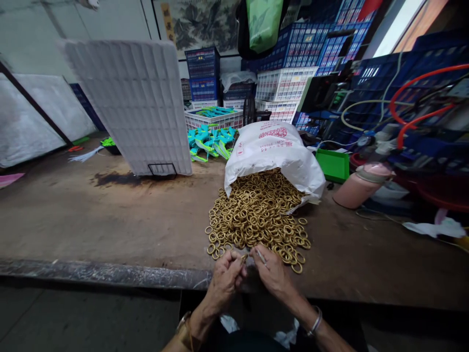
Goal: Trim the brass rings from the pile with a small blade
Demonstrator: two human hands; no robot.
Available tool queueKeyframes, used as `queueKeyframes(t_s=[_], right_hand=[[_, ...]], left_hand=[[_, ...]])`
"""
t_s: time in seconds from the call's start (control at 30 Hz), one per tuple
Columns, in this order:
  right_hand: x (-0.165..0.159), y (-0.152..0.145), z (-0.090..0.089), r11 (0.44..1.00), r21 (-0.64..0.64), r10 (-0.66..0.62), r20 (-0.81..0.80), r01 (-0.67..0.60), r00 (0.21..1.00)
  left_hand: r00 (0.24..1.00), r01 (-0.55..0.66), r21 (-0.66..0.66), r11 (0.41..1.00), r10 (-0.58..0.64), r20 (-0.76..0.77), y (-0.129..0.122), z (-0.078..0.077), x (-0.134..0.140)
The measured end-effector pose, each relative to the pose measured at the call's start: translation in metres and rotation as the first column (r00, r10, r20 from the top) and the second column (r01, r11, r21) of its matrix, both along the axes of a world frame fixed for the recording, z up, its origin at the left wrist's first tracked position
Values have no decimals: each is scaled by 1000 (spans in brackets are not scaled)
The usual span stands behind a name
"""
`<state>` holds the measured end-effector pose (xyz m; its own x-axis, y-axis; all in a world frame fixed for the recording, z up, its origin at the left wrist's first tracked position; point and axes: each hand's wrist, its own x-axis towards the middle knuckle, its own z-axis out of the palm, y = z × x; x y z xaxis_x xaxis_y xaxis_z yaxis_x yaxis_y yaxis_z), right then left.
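Observation:
A heap of gold-coloured rings (pixel 252 215) spills from the mouth of a white sack (pixel 271 146) onto the table. At the near edge of this heap, my left hand (pixel 227 275) pinches one ring (pixel 245 257) between thumb and fingers. My right hand (pixel 273 271) is close beside it, its fingers closed around a thin, light-coloured tool (pixel 261 256) whose exact kind I cannot make out. The right fingertips are very near the pinched ring; whether they touch it is unclear.
On the brown table (pixel 110 220) a tall white ribbed panel (pixel 135 107) stands at the left. Turquoise and green plastic pieces (pixel 212 139) lie behind the sack. A green tray (pixel 332 165), a pink bottle (pixel 362 183) and red hoses (pixel 399 107) are at the right; stacked crates (pixel 286 85) stand behind.

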<state>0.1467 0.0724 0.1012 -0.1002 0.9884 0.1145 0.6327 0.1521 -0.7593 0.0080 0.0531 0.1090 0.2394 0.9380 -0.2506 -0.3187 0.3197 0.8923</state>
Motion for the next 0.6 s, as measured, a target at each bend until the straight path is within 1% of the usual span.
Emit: queueKeyframes(t_s=[0.03,0.1,0.2,0.3,0.37,0.47,0.53,0.6], right_hand=[[0,-3,0,999,26,42,77,-44,996],[-1,-8,0,991,39,114,216,-125,970],[-4,-14,1,984,47,144,353,-171,925],[-5,-14,2,984,24,148,420,-175,895],[-6,-14,4,986,-6,151,455,-167,878],[-8,-15,8,989,-49,147,510,-142,847],[-8,-15,11,992,-55,128,541,-117,831],[-4,-13,13,996,-56,88,561,-68,823]], left_hand=[[1000,-15,-1,1000,15,-16,0,0,0],[999,-25,8,1000,25,-33,1,-3,1],[999,-27,67,997,29,-20,2,-9,1],[999,-32,124,992,34,-17,0,-13,1],[998,-17,131,991,26,-62,-1,-12,0],[987,4,111,994,14,-160,-2,-6,-1],[983,20,109,994,1,-183,-5,0,-2],[981,63,114,991,-40,-191,-9,6,-2]])
